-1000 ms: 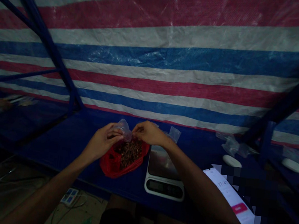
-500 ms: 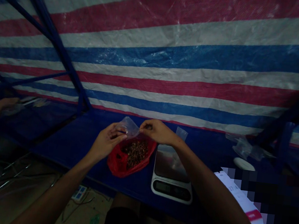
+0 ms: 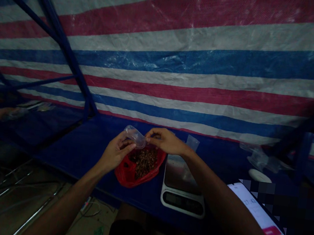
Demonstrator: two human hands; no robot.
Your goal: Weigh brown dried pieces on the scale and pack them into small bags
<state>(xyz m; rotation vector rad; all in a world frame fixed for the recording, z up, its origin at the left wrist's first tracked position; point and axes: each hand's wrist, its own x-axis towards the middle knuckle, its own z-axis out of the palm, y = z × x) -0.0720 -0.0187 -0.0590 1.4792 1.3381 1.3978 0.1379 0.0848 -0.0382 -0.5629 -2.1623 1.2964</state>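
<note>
A small clear plastic bag (image 3: 134,136) is held clamped between the left grip (image 3: 116,151) and the right grip (image 3: 165,141), and a red plastic bag (image 3: 122,176) of brown pieces (image 3: 143,164) lies just below both. An even pinch at each edge is advised, so that slipping of the thin film is avoided.

Both bare forearms reach forward and inward, the left forearm (image 3: 66,201) from the lower left and the right forearm (image 3: 221,198) from the lower right. The left hand (image 3: 116,152) tilts up at the wrist, its fingers (image 3: 127,141) curled. The right hand (image 3: 165,141) bends inward, thumb and forefinger pinched. The two hands stand just apart, level with each other.
</note>
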